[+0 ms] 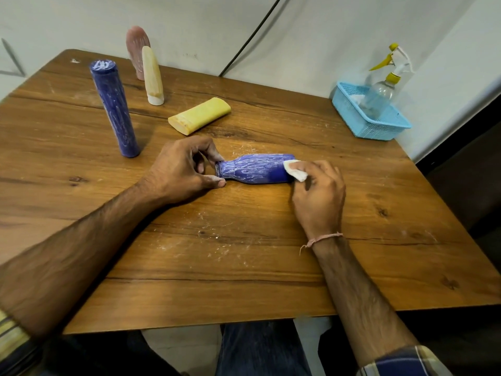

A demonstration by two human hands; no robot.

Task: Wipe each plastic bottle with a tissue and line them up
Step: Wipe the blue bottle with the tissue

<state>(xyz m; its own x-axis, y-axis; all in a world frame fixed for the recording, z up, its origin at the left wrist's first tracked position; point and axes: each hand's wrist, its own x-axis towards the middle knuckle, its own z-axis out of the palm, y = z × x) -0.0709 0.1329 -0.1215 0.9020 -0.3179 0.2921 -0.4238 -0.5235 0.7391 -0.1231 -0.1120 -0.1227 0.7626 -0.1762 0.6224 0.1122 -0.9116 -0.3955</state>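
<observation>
A blue plastic bottle [254, 169] streaked with white lies on its side in the middle of the wooden table [244, 253]. My left hand [181, 170] pinches its neck end. My right hand [318, 196] presses a small white tissue [295, 170] against the bottle's base end. A tall blue bottle [115, 108] stands upright at the left. Behind it stand a cream bottle [152, 76] and a pink bottle [135, 50]. A yellow flat bottle [199, 115] lies on its side just beyond my left hand.
A light blue plastic basket [379, 126] sits at the table's far right corner with a clear spray bottle [382, 90] inside. A black cable [252, 36] runs down the wall behind. White dust specks mark the table near its front.
</observation>
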